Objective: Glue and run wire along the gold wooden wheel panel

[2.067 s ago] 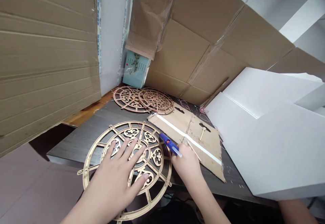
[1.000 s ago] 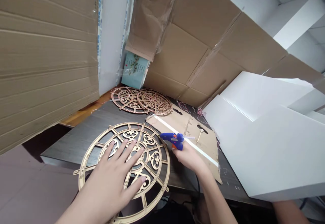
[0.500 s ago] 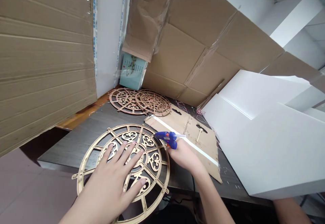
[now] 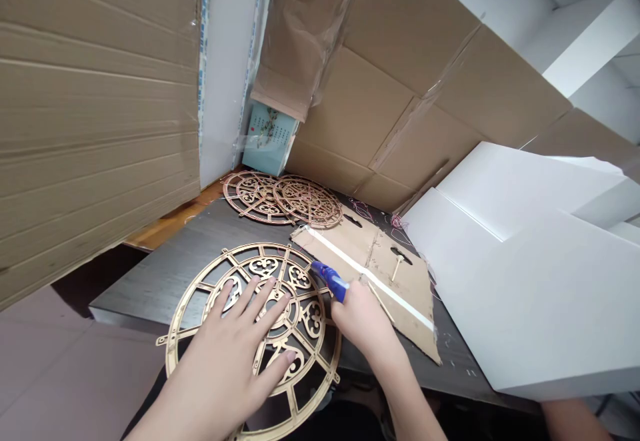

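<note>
My left hand [image 4: 233, 341] lies flat with fingers spread on a round openwork wooden panel [image 4: 313, 320] with spokes and scroll-shaped cutouts. The panel's near part juts past the table's front edge. In my right hand [image 4: 363, 314] is a blue hot glue gun [image 4: 330, 280], fingers wrapped round its grip. Its nozzle points left at the panel's far right rim; whether it touches the wood I cannot tell. Under and beyond the right hand lies a cardboard sheet [image 4: 400, 301] with a white strip across it.
Two similar round panels [image 4: 310, 201] overlap at the back of the dark table [image 4: 145, 288]. A light-blue box [image 4: 267, 141] stands behind them. On the cardboard rests a small wooden stick [image 4: 397, 269]. Tangled red thread [image 4: 396, 220] lies farther right. Cardboard walls [image 4: 390, 94] and white panels [image 4: 540, 281] enclose the table.
My right hand has rolled over, turning the glue gun so its rear glue stick no longer shows. My left hand stays spread on the panel. The whole view has shifted slightly.
</note>
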A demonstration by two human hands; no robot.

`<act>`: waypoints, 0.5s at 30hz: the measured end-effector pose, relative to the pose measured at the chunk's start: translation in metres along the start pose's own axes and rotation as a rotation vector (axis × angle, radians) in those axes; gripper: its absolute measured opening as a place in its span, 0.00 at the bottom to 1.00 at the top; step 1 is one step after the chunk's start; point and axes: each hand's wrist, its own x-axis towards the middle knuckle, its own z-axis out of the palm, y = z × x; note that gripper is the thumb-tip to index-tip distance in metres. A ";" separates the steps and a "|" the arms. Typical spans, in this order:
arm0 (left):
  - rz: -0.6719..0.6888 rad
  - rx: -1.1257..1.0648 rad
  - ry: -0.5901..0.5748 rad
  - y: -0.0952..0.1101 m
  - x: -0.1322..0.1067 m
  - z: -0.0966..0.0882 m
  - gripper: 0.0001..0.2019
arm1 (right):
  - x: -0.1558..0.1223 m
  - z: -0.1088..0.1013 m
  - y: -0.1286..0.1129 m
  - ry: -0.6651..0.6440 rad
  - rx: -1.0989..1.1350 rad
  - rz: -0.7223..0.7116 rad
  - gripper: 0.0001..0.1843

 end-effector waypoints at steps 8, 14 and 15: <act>-0.050 -0.050 -0.031 0.003 -0.001 0.004 0.33 | 0.002 -0.005 -0.006 -0.031 0.021 0.053 0.09; -0.062 -0.069 -0.073 0.003 0.002 -0.001 0.33 | 0.004 -0.007 -0.012 -0.054 0.048 0.031 0.08; -0.061 -0.067 -0.077 0.004 0.003 -0.001 0.33 | 0.000 -0.006 -0.012 -0.046 0.045 0.038 0.08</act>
